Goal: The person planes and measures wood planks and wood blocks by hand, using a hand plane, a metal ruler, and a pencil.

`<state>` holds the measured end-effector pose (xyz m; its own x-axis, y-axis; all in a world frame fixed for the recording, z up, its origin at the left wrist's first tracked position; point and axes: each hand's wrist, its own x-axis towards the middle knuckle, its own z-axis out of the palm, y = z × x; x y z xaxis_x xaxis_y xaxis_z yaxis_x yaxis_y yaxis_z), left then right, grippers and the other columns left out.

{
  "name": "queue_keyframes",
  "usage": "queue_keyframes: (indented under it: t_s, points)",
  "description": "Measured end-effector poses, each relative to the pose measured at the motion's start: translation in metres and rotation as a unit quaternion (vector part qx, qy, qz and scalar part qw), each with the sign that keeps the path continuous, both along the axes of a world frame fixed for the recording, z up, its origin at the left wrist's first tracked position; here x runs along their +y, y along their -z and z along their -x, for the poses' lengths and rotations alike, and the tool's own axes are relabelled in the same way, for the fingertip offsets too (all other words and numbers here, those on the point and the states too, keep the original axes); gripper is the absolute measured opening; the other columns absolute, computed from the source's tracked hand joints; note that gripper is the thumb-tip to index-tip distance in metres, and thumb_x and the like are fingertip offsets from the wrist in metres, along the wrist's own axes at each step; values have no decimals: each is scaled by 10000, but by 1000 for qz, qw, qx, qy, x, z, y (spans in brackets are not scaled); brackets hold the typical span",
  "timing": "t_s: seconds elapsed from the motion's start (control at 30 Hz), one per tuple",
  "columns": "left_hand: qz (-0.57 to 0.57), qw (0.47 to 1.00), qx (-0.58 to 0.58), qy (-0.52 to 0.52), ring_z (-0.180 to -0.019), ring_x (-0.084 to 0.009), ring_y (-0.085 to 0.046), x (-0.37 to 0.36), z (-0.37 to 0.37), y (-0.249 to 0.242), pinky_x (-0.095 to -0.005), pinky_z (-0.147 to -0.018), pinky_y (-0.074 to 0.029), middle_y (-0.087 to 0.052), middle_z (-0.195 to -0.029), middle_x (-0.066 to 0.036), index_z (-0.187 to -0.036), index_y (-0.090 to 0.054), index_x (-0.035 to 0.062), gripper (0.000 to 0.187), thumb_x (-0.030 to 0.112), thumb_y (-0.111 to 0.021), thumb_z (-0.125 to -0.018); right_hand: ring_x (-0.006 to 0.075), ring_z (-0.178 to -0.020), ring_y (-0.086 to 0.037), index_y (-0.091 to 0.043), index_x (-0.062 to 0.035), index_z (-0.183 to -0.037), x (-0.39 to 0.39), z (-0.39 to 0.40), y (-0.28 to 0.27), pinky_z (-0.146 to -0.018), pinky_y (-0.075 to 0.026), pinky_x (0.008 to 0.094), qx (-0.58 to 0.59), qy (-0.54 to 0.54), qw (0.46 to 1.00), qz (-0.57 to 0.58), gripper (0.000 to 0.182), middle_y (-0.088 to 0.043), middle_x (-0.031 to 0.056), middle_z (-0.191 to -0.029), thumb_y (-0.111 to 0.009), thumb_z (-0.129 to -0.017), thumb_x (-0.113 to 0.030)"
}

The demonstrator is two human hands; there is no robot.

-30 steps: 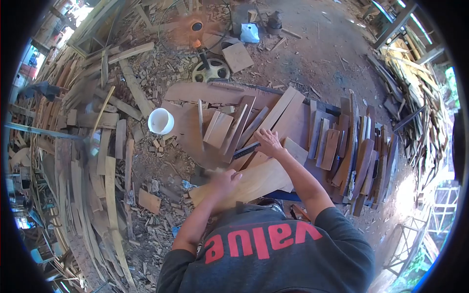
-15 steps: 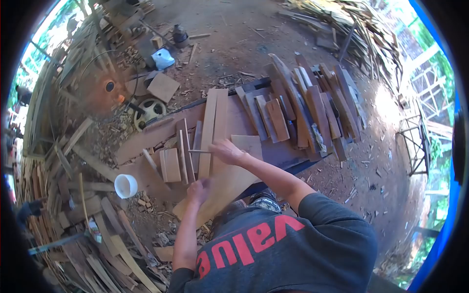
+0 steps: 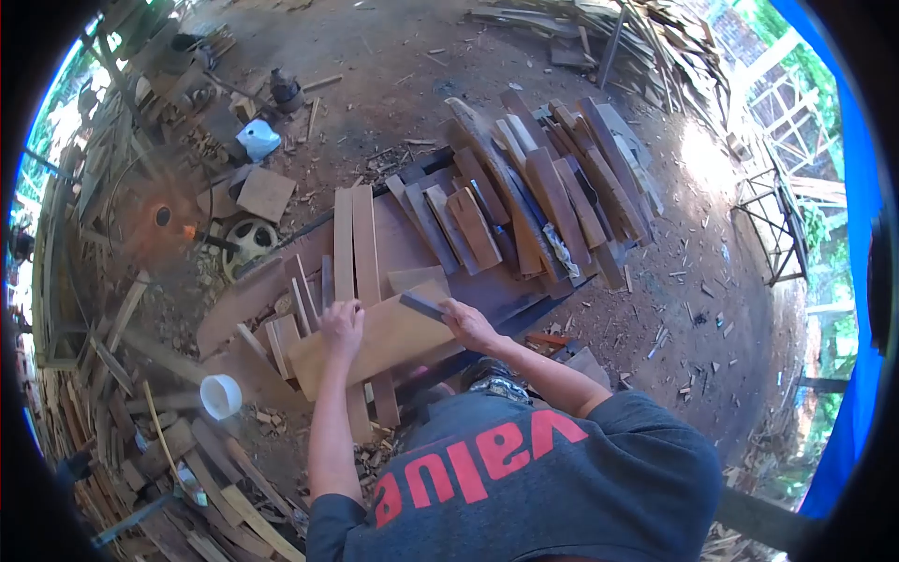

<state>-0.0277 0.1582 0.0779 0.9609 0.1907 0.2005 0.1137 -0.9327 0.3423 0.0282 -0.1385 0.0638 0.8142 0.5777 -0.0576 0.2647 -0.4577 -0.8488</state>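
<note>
Board (image 3: 384, 342), one, pale wood, wide and flat. Location: slantwise over the near side of the workbench (image 3: 405, 234), lying across two long slats (image 3: 356, 245) whose ends show beyond both its edges.

Handling, as judged: stiff, of moderate weight, dry rather than slippery, not fragile, though corners may chip and edges may splinter. Best hold: both long edges, near the middle for balance; a hand at one end alone would probably let the other dip.

Left hand (image 3: 343, 328): at the board's far edge, toward its left end, fingers bent; whether they clamp the wood or merely rest on it cannot be told.

Right hand (image 3: 470, 328): closed around the near end of a dark bar (image 3: 424, 305), straight, narrow, apparently rigid. The bar's free end reaches over the board's right part; contact between them is unclear.

Beside the board, left: short blocks (image 3: 283, 339), several. Farther right on the bench: dark planks (image 3: 567, 197), many, close-packed and leaning.

Floor, left: white bucket (image 3: 220, 398), one. Beyond: orange fan-like object (image 3: 180, 228), blurred; pale blue bag (image 3: 258, 140), one. Floor, right: metal lattice frame (image 3: 773, 227), one.
</note>
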Motion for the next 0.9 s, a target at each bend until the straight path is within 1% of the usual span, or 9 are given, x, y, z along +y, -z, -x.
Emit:
queue_keyframes:
  t_s: [0.13,0.27,0.33,0.43,0.47,0.6,0.73,0.8,0.9]
  points:
    - [304,949,-6,-83,-836,-215,-631,-63,12,14,-355,-743,-510,-634,-975,-75,-1103,-651,85,272,259,-685,-898,471,-990,-612,-483,-46,-1219,3,11,-14,-838,-483,488,137,31,990,-2,279,-638,285,-1004,-544,-960,-132]
    - [695,685,159,-150,-787,-79,-600,-146,43,23,-237,-682,-505,-606,-960,-25,-1174,-581,74,335,317,-646,-954,324,-843,-667,-461,-65,-1227,5,16,-14,-727,-502,441,163,-16,987,8,292,-658,197,-881,-553,-960,-140]
    - [739,650,87,-157,-749,-64,-610,-171,51,16,-218,-639,-496,-639,-908,-7,-1121,-598,98,246,301,-603,-983,451,-951,-643,-488,-24,-1196,5,15,-20,-819,-498,482,223,-57,973,4,291,-666,260,-959,-559,-936,-133]
    - [751,608,78,-245,-698,-58,-611,-174,60,25,-207,-597,-472,-668,-844,11,-1055,-610,116,182,283,-558,-1007,415,-944,-638,-532,-28,-1157,-4,-1,-34,-803,-502,475,233,-168,955,66,287,-647,248,-965,-603,-899,-132]
    - [750,606,71,-255,-698,-58,-611,-173,62,27,-207,-597,-472,-668,-844,11,-1055,-610,116,182,283,-558,-1007,415,-944,-638,-532,-28,-1157,-11,-7,-31,-803,-502,475,236,-180,953,67,287,-647,248,-965,-603,-899,-132]
    - [673,674,46,-300,-637,-54,-605,-163,56,32,-213,-562,-465,-663,-806,12,-979,-597,108,146,238,-541,-1014,349,-907,-581,-574,-69,-1100,-47,-67,-23,-765,-482,474,-183,-56,975,114,292,-558,181,-985,-661,-825,-114]
    - [626,726,75,-276,-625,-80,-597,-151,39,43,-263,-558,-508,-612,-780,-6,-957,-568,56,110,162,-585,-982,373,-1000,-535,-547,-82,-1142,-77,-135,-37,-817,-464,475,-280,88,922,253,352,-513,179,-1101,-676,-816,-113]
    - [501,834,138,-186,-617,-99,-590,-150,24,44,-268,-548,-507,-609,-774,-21,-949,-554,44,125,159,-598,-970,376,-1016,-524,-530,-88,-1184,-87,-161,-32,-823,-463,471,-269,104,913,289,391,-501,183,-1115,-677,-823,-123]
    - [491,839,166,-164,-608,-125,-601,-163,-2,48,-282,-550,-507,-604,-751,-41,-936,-546,31,148,156,-624,-945,378,-1033,-512,-499,-100,-1257,-89,-181,-29,-827,-464,472,-254,122,897,342,454,-489,187,-1131,-672,-838,-138]
